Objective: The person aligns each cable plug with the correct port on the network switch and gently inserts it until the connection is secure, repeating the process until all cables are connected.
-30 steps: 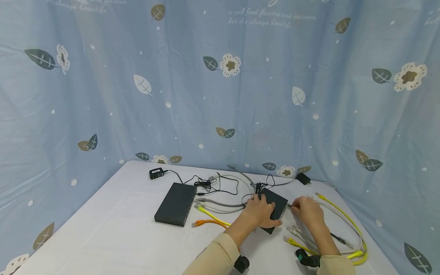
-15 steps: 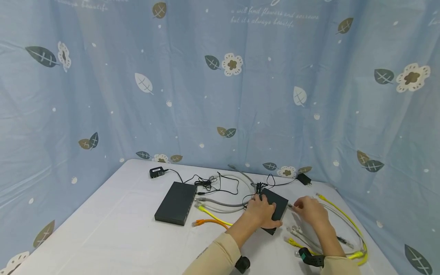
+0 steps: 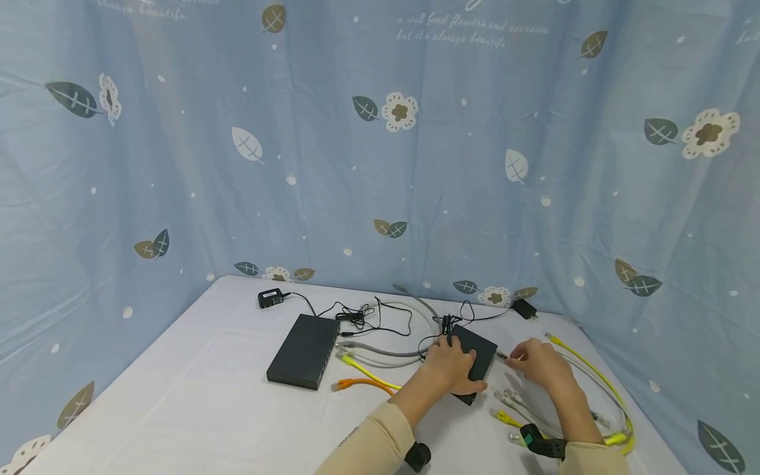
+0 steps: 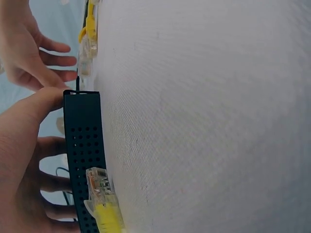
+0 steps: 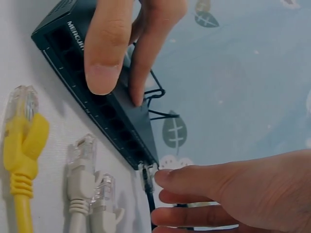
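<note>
- From my end of the feed, the black switch (image 3: 482, 346) sits on the white table (image 3: 178, 402), about 5 o'clock from the centre of my head view, its port row (image 5: 117, 125) facing roughly 4 o'clock
- 1 clear plug (image 5: 147, 177) on a black cable (image 5: 150, 206) stands at the far end of that row; how deep it sits I cannot tell
- I judge the step in hand as seating this plug; next I would want a straight push until it is home, or a release if it already is
- My left hand (image 3: 449, 369) clasps the switch, thumb over the port face and fingers across the top
- My right hand (image 3: 539, 363), at 3 o'clock, has its fingers loosely extended, thumb tip at the plug; I see no firm grip
- Farther out, 2 pale plugs (image 5: 82, 167) and a yellow plug (image 5: 22, 131) lie loose, 4 to 5 o'clock
- Another black box (image 3: 303, 351) rests at 9 o'clock
</note>
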Available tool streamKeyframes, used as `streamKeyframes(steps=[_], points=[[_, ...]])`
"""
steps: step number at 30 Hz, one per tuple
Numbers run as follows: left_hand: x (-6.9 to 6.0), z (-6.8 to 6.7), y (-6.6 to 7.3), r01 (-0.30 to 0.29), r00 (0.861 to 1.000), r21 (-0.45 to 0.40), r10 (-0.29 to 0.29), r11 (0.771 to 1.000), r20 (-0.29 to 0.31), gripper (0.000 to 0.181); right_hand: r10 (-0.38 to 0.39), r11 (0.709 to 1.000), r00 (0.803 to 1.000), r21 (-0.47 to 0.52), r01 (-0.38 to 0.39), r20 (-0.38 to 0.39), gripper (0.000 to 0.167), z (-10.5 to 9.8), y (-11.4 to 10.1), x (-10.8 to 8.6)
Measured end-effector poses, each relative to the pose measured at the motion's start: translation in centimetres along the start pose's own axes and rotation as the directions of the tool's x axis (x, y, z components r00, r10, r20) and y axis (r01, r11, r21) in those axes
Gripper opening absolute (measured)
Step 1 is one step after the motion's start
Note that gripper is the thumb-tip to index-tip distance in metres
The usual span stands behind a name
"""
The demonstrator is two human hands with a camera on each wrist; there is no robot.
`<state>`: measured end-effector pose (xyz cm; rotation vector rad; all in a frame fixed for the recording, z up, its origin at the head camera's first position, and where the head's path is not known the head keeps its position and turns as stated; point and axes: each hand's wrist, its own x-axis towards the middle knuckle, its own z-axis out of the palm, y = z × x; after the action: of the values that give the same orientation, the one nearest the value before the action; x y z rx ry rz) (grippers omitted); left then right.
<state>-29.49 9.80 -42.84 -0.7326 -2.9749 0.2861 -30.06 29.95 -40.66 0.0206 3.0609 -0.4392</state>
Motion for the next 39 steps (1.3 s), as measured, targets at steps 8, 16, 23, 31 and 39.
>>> streamKeyframes(steps=[8,16,23,31,39], points=[[-0.1,-0.2,0.0,-0.001,1.000,0.001,0.001,1.000,0.002,0.073,-0.023,1.000,0.997,0.019,0.021,0.074,0.023,-0.4,0.5,-0.2],[0.0,-0.3,0.1,0.003,1.000,0.005,-0.003,1.000,0.016,0.072,-0.038,0.999,0.992,0.026,0.035,0.123,0.018,-0.7,0.7,-0.4],[0.0,-0.3,0.2,0.008,1.000,0.011,-0.008,1.000,0.022,0.072,-0.047,0.997,0.982,0.074,0.034,0.181,0.015,-0.7,0.6,-0.7],[0.0,-0.2,0.2,0.009,1.000,0.009,-0.009,1.000,0.012,0.072,-0.060,0.995,0.969,0.093,0.039,0.239,0.014,-0.6,0.5,-1.1],[0.1,0.1,0.2,0.002,1.000,0.005,-0.002,1.000,0.007,0.072,-0.051,0.995,0.947,0.097,0.021,0.318,0.012,-0.6,0.5,-1.2]])
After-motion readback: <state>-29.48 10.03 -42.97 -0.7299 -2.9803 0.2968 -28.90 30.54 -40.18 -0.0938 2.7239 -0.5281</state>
